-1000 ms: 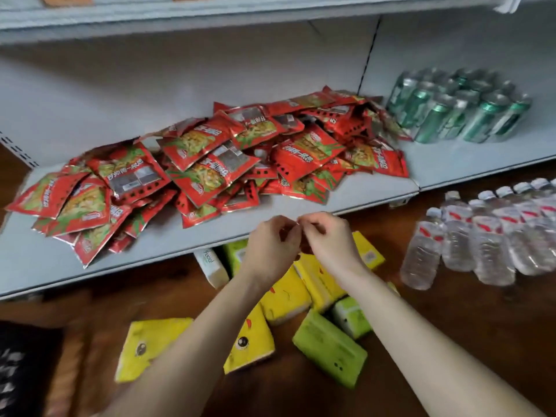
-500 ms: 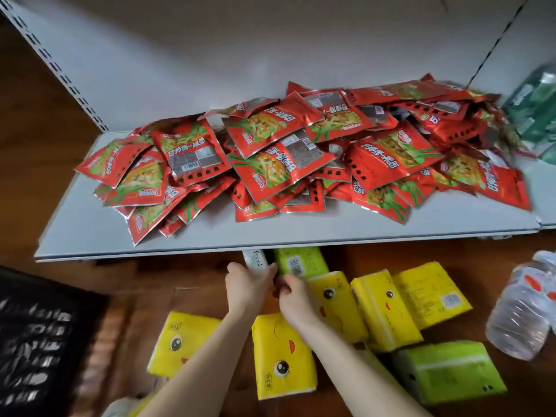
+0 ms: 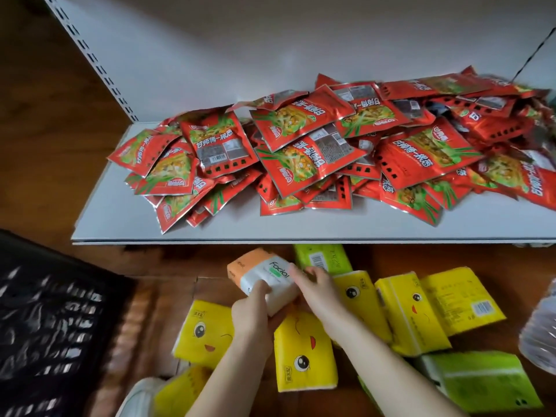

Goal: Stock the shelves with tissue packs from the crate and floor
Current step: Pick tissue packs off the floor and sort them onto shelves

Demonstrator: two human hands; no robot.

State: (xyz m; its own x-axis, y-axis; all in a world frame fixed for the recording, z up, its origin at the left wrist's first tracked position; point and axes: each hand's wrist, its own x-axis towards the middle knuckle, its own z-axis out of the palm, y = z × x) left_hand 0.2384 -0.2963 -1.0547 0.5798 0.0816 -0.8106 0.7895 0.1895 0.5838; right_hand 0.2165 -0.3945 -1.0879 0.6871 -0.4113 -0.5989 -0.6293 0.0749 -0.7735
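White-and-orange pack (image 3: 264,278): tissue pack in a white wrapper printed "Facial", with an orange far end. It lies slantwise between the left hand (image 3: 252,314) and the right hand (image 3: 320,291), just below the shelf's front edge and above the packs on the floor.
Left hand: grips the near end of the white-and-orange pack. The thumb presses on the top face. The other fingers curl underneath and are hidden by the pack.
Right hand: holds the pack's right side. The index finger lies along the top face beside the printed word. The other fingers bend over the edge. The thumb is out of sight.
Pack relative to fingers: the near end sits between the left thumb above and the left fingers beneath. The right fingers touch its right edge. The orange end projects beyond both hands toward the shelf.
Yellow packs (image 3: 304,356): several tissue packs with cartoon faces, lying flat on the floor around both forearms. One is directly beneath the hands.
Green packs (image 3: 322,257): one lies just behind the right hand, partly under the shelf. Another lies at lower right.
Shelf (image 3: 210,233): white board with a slotted upright at its left rear.
Red sachets (image 3: 316,152): loose overlapping heap spread across the shelf.
Crate (image 3: 45,326): black, at far left, blurred. Its contents cannot be told.
Bottle (image 3: 541,335): clear plastic, at the right edge, partly cut off.
Floor (image 3: 466,257): brown wood.
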